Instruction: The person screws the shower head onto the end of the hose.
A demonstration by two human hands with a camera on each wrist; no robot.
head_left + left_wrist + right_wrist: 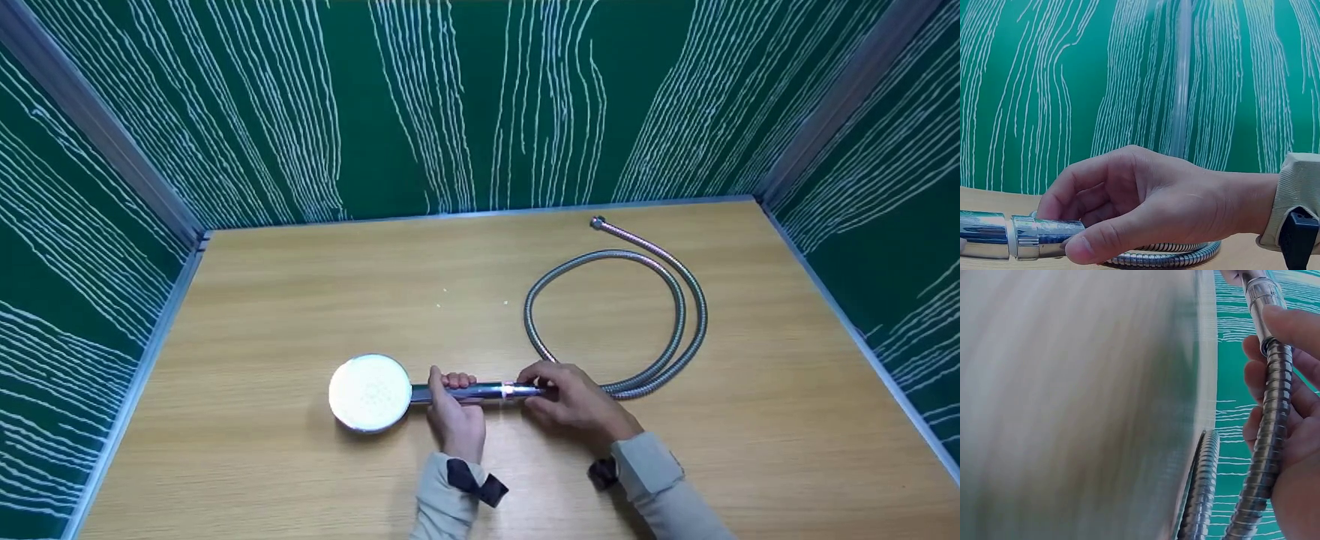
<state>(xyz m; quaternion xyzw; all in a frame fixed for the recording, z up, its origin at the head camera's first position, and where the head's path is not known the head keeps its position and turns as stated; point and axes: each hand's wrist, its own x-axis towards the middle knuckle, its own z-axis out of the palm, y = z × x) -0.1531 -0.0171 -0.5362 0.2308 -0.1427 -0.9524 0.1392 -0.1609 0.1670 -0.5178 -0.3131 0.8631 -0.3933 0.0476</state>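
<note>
A chrome hand shower with a round pale face [369,394] lies sideways in the head view, its face turned up. My left hand [457,424] grips its chrome handle [487,392], with the thumb lying across it. At the handle's right end, my right hand [577,401] pinches the chrome connector [1053,235] of a shower hose between thumb and fingers. A thin pale ring shows between handle and connector in the left wrist view. The ribbed metal hose [1275,399] leaves the connector and runs past the right palm.
The hose [697,300] loops on the wooden table [262,315] right of the hands, its free end nut [597,223] near the back edge. Green panels [360,112] with white wavy lines stand at the back and sides. A few tiny white specks lie mid-table.
</note>
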